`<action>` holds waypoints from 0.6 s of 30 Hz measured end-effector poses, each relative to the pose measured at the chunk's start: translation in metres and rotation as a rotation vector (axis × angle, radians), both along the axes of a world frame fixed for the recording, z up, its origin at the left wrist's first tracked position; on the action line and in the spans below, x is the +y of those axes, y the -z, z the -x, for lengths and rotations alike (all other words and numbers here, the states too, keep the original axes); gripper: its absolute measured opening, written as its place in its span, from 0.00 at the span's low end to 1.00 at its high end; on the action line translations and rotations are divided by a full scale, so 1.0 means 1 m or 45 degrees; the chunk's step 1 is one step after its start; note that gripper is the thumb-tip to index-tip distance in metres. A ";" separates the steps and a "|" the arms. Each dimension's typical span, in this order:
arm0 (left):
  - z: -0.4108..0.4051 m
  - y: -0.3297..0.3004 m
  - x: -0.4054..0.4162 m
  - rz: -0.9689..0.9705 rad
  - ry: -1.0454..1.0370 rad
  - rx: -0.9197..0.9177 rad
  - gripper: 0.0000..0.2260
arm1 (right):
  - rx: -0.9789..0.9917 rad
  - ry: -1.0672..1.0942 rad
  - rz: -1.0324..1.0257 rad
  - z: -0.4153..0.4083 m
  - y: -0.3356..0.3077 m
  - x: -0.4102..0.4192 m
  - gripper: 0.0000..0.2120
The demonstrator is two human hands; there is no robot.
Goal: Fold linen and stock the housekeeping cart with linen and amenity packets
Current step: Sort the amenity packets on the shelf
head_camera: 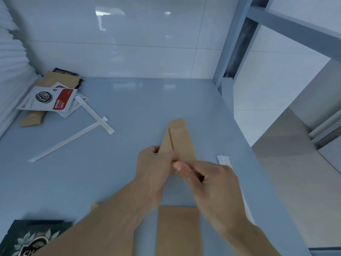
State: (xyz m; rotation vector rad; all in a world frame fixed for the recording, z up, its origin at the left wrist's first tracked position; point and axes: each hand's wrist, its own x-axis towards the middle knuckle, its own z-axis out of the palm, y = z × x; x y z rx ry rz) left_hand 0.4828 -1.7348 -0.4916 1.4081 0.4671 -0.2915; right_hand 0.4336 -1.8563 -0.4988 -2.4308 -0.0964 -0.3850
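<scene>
Head view, near to far. At the lower left corner of the frame lies a dark green packet (27, 239) with a pale leaf emblem, partly cut off by the frame edge. At bottom centre a flat kraft-brown packet (178, 230) rests on the grey-blue cart shelf (129, 100), between the two forearms.

Just above it, at frame centre, both hands meet on a pair of long, narrow brown packets (180, 139). The left hand (153, 167) has its fingers curled round the near ends from the left; the right hand (208, 180) pinches the same ends from the right, thumb on top. The far ends point away from the viewer and appear slightly fanned, one overlapping the other; motion blur at the fingertips makes it unclear how many packets are held.

Right of the right hand, a white paper-wrapped stick (224, 160) lies near the shelf's right edge, largely hidden behind the wrist.

In the middle left of the frame two more long white paper sleeves (64, 143) lie on the shelf, crossing near their far ends.

Farther, at upper left, a loose pile of amenity sachets (48, 100) sits in the shelf corner: a white-and-red sachet printed with a coffee bean on top, brown and dark ones beneath. Touching the pile on its left, a stack of folded white linen (11, 58) rises along the left edge of the frame.

Beyond the shelf stands a white tiled wall (120, 43); a grey-blue metal upright (234, 34) of the cart frame runs down the upper right.
</scene>
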 end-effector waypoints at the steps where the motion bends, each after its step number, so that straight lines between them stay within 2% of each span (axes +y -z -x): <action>1: 0.000 0.000 0.000 -0.021 0.001 0.001 0.08 | 0.026 0.043 -0.115 -0.003 0.001 -0.002 0.15; 4: 0.002 0.002 -0.002 -0.045 -0.010 0.003 0.07 | 0.117 0.237 -0.261 -0.016 0.002 -0.005 0.03; 7: 0.003 0.006 -0.003 -0.042 -0.018 -0.010 0.06 | 0.411 0.318 -0.442 -0.028 0.002 -0.007 0.11; 10: 0.003 0.009 -0.001 -0.013 -0.019 0.001 0.07 | 0.592 0.302 -0.735 -0.035 0.003 -0.006 0.08; 12: 0.004 0.011 0.003 -0.034 0.016 0.010 0.11 | 0.619 0.285 -0.764 -0.036 0.003 -0.006 0.07; 16: 0.008 0.006 0.014 -0.171 0.160 -0.017 0.13 | 0.642 0.283 -0.810 -0.039 0.004 -0.007 0.04; 18: 0.007 0.002 0.020 -0.260 0.229 -0.023 0.11 | 0.643 0.275 -0.798 -0.040 0.006 -0.008 0.04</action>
